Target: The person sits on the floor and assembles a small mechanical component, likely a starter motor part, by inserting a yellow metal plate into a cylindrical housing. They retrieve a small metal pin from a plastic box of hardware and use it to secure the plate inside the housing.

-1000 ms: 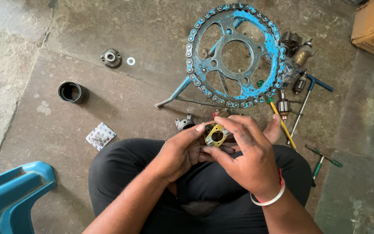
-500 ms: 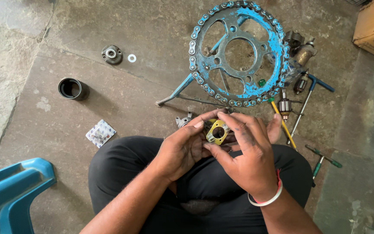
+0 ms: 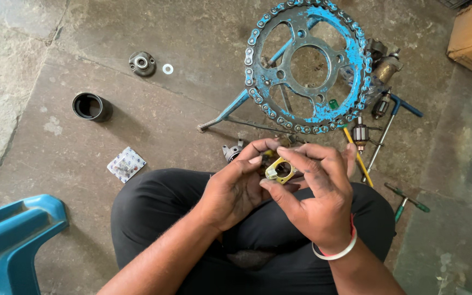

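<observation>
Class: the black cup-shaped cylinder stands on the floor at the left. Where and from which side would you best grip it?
Probably from above: the black cylinder stands upright with its open mouth facing up and bare concrete floor all round it. Pinch the rim, one finger inside, thumb outside, or span the round wall from both sides.

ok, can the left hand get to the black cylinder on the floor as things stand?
Probably, but not freely: the left hand is gripping the small yellow part with the right hand. The floor toward the black cylinder looks unobstructed.
</observation>
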